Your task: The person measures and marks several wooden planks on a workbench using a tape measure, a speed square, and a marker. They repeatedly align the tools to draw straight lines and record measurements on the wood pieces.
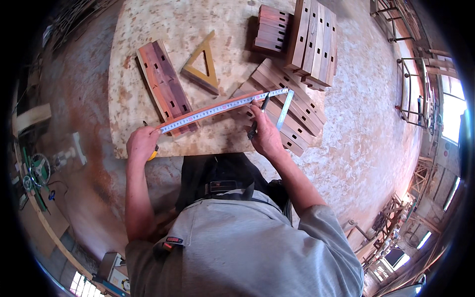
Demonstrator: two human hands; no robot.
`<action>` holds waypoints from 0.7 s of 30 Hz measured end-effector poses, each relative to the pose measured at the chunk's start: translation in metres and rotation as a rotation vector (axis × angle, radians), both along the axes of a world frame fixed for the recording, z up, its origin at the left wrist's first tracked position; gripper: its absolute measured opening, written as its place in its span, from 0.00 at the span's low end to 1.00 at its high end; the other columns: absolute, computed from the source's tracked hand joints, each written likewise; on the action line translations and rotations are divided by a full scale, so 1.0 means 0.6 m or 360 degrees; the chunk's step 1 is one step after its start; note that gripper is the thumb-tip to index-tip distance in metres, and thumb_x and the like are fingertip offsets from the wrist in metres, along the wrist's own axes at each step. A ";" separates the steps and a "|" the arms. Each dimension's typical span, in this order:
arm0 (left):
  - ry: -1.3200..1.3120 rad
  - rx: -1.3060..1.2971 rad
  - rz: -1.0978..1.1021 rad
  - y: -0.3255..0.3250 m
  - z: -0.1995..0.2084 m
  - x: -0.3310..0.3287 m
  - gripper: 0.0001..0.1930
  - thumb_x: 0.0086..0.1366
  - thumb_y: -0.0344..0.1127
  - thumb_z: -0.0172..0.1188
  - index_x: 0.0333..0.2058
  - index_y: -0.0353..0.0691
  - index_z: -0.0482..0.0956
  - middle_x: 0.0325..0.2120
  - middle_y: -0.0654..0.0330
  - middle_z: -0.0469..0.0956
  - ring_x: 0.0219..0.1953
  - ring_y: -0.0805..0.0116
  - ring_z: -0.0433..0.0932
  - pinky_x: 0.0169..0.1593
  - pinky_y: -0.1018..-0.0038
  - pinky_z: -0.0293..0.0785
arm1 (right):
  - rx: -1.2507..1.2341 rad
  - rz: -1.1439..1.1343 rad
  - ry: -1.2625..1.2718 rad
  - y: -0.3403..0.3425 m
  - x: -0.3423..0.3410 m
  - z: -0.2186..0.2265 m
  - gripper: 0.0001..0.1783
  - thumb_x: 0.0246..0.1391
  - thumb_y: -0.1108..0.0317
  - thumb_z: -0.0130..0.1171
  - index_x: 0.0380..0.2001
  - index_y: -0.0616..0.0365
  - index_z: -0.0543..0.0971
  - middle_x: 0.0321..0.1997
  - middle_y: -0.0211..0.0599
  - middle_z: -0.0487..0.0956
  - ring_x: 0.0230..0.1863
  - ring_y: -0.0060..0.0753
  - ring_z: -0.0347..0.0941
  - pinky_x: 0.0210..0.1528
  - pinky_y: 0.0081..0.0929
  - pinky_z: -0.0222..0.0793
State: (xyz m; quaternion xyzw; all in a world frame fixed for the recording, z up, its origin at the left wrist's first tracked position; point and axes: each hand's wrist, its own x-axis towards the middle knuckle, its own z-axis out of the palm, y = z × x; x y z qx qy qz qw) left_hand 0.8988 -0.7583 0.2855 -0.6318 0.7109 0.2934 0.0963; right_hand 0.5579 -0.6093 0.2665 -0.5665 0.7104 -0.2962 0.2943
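A white tape measure blade (222, 107) stretches along a narrow reddish wooden strip (213, 105), crossing above the slotted boards. At its near left end, my left hand (142, 143) is closed round the tape measure, whose yellow case (154, 153) peeks out below the fingers. My right hand (267, 132) pinches a dark pen (266, 102) against the tape near its far right end. Just right of that hand is a shiny metal square (285, 111), its top meeting the tape's end; whether the hand touches it is unclear.
On the worn plywood table (163, 20) lie a slotted board panel (166, 81) and a yellow triangle square (203, 65). Fanned slotted boards (297, 106) rest at right, below an upright stack of slotted boards (312, 37) and a shorter reddish stack (271, 29).
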 end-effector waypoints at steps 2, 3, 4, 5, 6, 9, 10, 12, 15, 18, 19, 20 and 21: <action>-0.0022 0.0039 0.0020 -0.001 0.006 -0.001 0.17 0.63 0.49 0.58 0.34 0.40 0.84 0.31 0.50 0.82 0.37 0.49 0.81 0.41 0.58 0.74 | 0.0154 -0.0013 0.0042 -0.001 0.001 -0.001 0.33 0.52 0.74 0.62 0.61 0.49 0.64 0.66 0.51 0.68 0.56 0.58 0.74 0.48 0.45 0.76; -0.0013 0.0066 0.0017 -0.001 0.006 -0.005 0.17 0.63 0.49 0.57 0.34 0.41 0.84 0.32 0.51 0.82 0.38 0.49 0.81 0.42 0.58 0.74 | 0.0231 -0.0016 0.0063 0.000 -0.001 0.000 0.33 0.52 0.74 0.62 0.61 0.49 0.64 0.66 0.50 0.69 0.55 0.58 0.74 0.48 0.45 0.76; -0.0020 0.0087 0.0020 -0.001 0.007 -0.005 0.17 0.63 0.50 0.57 0.34 0.41 0.84 0.33 0.51 0.82 0.38 0.49 0.81 0.42 0.57 0.74 | 0.0200 -0.0035 0.0072 0.000 0.001 0.005 0.34 0.52 0.73 0.63 0.61 0.48 0.64 0.64 0.48 0.71 0.54 0.56 0.75 0.47 0.46 0.76; -0.0037 0.0107 0.0026 -0.002 0.008 -0.003 0.17 0.63 0.50 0.57 0.34 0.41 0.84 0.34 0.51 0.82 0.39 0.49 0.80 0.43 0.57 0.74 | 0.0178 -0.0015 0.0092 0.000 0.001 0.004 0.34 0.52 0.73 0.63 0.61 0.48 0.64 0.64 0.47 0.71 0.55 0.55 0.75 0.48 0.47 0.75; -0.0045 0.0097 0.0017 -0.002 0.006 -0.002 0.17 0.63 0.50 0.57 0.34 0.42 0.84 0.34 0.51 0.82 0.39 0.49 0.80 0.43 0.57 0.74 | 0.0156 0.0006 0.0112 -0.001 0.000 0.003 0.34 0.52 0.73 0.63 0.62 0.49 0.64 0.64 0.47 0.71 0.55 0.54 0.74 0.49 0.47 0.75; -0.0097 0.0100 0.0008 -0.005 0.009 -0.004 0.17 0.63 0.51 0.56 0.34 0.43 0.84 0.34 0.53 0.82 0.40 0.50 0.81 0.44 0.57 0.75 | 0.0141 -0.0028 0.0105 0.001 0.002 -0.004 0.34 0.52 0.73 0.63 0.62 0.51 0.64 0.68 0.47 0.68 0.57 0.53 0.73 0.52 0.46 0.74; -0.0112 0.0127 0.0016 -0.006 0.011 -0.012 0.17 0.64 0.50 0.56 0.34 0.44 0.84 0.34 0.53 0.82 0.40 0.50 0.81 0.44 0.57 0.75 | 0.0127 -0.0025 0.0117 0.001 -0.001 -0.005 0.34 0.51 0.74 0.63 0.62 0.52 0.64 0.69 0.48 0.67 0.58 0.54 0.73 0.52 0.46 0.74; -0.0084 0.0118 0.0030 -0.004 0.015 -0.008 0.17 0.64 0.50 0.56 0.34 0.44 0.85 0.32 0.53 0.82 0.38 0.50 0.80 0.42 0.57 0.74 | 0.0216 -0.0033 0.0091 0.000 0.003 -0.003 0.35 0.51 0.75 0.63 0.62 0.52 0.64 0.69 0.50 0.67 0.58 0.55 0.73 0.52 0.45 0.74; 0.0015 0.0049 0.0032 0.002 0.011 -0.003 0.17 0.63 0.50 0.58 0.33 0.43 0.85 0.27 0.52 0.81 0.35 0.50 0.80 0.39 0.58 0.74 | 0.0180 0.0003 0.0134 -0.001 0.002 -0.008 0.35 0.50 0.77 0.63 0.62 0.52 0.64 0.68 0.51 0.67 0.58 0.56 0.73 0.52 0.45 0.74; 0.0012 -0.0019 -0.0007 0.003 0.011 -0.004 0.17 0.63 0.50 0.58 0.33 0.42 0.84 0.26 0.52 0.80 0.35 0.50 0.80 0.39 0.59 0.74 | 0.0178 0.0008 0.0186 -0.002 0.000 -0.006 0.35 0.51 0.77 0.64 0.62 0.53 0.64 0.67 0.49 0.68 0.55 0.54 0.74 0.50 0.44 0.75; 0.0012 -0.0003 0.0004 0.003 0.011 -0.004 0.17 0.63 0.50 0.58 0.33 0.42 0.84 0.26 0.51 0.80 0.34 0.50 0.80 0.39 0.59 0.74 | 0.0169 0.0010 0.0224 -0.003 0.000 -0.006 0.35 0.51 0.77 0.64 0.61 0.54 0.64 0.68 0.48 0.68 0.51 0.51 0.76 0.49 0.42 0.76; 0.0012 0.0014 0.0014 0.002 0.013 -0.005 0.17 0.63 0.50 0.58 0.33 0.41 0.84 0.27 0.51 0.80 0.34 0.50 0.80 0.39 0.59 0.74 | 0.0161 0.0012 0.0261 -0.004 0.000 -0.005 0.34 0.51 0.77 0.65 0.61 0.54 0.64 0.68 0.47 0.69 0.47 0.49 0.78 0.47 0.40 0.76; 0.0011 0.0030 0.0023 0.002 0.014 -0.005 0.17 0.63 0.50 0.58 0.33 0.41 0.84 0.27 0.51 0.80 0.34 0.50 0.80 0.39 0.59 0.74 | 0.0155 0.0015 0.0277 -0.005 0.002 -0.001 0.34 0.52 0.77 0.64 0.61 0.54 0.64 0.68 0.47 0.68 0.50 0.51 0.77 0.48 0.41 0.76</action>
